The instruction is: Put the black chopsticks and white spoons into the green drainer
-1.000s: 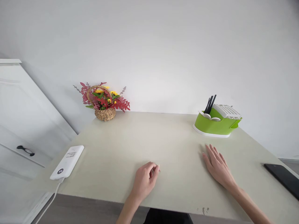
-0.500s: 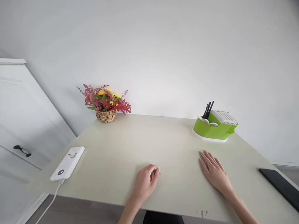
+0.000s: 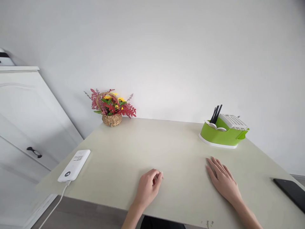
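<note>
My left hand rests on its side on the pale table, near the front edge. Its fingers are curled in with the thumb against them, and whether anything small is inside is hidden. My right hand lies palm down and flat on the tabletop, fingers stretched out, holding nothing. Just beyond its fingertips stands a green and white utensil holder with black-handled tools upright in it. The two hands are well apart.
A wicker basket of red leaves and yellow flowers stands at the back left. A white power bank with a cable lies at the left edge, by a white cabinet. A black phone lies at the right edge.
The whole view has shifted slightly, so the table items appear a little further right. Both hands keep their poses on the table.
</note>
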Demonstrator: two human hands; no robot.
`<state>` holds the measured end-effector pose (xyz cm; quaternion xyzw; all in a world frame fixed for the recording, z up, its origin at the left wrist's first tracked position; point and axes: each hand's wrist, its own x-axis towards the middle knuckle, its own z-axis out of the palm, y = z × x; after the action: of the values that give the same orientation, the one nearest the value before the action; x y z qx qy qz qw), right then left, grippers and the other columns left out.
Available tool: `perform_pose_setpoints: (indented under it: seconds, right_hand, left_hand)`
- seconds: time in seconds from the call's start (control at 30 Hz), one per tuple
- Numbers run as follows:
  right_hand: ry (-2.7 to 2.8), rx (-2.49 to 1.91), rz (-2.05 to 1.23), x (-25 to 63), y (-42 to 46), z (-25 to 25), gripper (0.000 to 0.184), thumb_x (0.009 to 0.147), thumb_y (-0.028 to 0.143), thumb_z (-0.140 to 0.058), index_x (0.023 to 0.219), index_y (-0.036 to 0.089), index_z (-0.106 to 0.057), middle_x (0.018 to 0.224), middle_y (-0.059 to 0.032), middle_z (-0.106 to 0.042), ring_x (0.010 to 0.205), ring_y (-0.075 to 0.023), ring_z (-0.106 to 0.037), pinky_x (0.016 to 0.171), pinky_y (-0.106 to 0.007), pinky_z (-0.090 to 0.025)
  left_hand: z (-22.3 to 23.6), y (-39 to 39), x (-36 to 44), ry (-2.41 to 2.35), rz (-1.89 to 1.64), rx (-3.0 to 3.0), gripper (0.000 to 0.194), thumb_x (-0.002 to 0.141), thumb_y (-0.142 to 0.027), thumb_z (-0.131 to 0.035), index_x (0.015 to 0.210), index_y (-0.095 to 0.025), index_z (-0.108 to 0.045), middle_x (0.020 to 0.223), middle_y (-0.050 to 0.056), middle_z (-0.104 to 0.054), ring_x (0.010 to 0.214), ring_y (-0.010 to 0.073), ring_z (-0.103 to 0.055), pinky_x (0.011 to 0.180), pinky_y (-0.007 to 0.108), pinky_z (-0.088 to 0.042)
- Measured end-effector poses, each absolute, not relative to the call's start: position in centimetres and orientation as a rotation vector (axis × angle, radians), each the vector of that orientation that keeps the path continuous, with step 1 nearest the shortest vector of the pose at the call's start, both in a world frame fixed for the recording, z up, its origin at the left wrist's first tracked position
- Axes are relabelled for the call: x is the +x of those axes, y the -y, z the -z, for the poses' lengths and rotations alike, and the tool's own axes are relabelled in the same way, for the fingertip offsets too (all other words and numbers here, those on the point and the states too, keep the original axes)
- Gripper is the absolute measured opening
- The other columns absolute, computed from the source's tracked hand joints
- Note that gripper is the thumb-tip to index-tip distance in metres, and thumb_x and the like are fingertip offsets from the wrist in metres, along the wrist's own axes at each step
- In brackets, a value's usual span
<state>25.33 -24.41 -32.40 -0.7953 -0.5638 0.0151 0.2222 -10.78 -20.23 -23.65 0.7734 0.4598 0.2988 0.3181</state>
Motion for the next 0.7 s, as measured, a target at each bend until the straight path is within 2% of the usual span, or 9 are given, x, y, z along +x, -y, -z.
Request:
perform_pose_setpoints:
  seconds: [0.3,0.7]
  right_hand:
    - [1.564,-2.168,-0.048,25.3,24.4,32.22,0.067,0.103,0.059,-0.025,0.156,0.025,-0.049,0.166,0.0003,-0.04,0.157,-0.0214,-0.029,0.13,-0.047,-0.021]
    - [1.564,-2.138,-0.049,25.22,24.5,31.93,0.066,0.104,0.057,-0.024,0.154,0.023,-0.051,0.165,-0.0019,-0.043,0.156,-0.0222,-0.031,0.13,-0.046,-0.021]
  left_hand:
    - [23.44,20.43,-10.72,-1.241,-0.787,2.028,0.044,0.105,-0.051,-0.043,0.083,-0.021,-0.067,0.072,0.002,-0.066,0.061,0.015,-0.056,0.056,0.025,-0.038]
    - [23.16,20.3,-10.56,-1.223,-0.794,2.066,0.045,0.105,-0.051,-0.041,0.084,-0.021,-0.067,0.071,0.003,-0.066,0.062,0.0157,-0.057,0.059,0.026,-0.04]
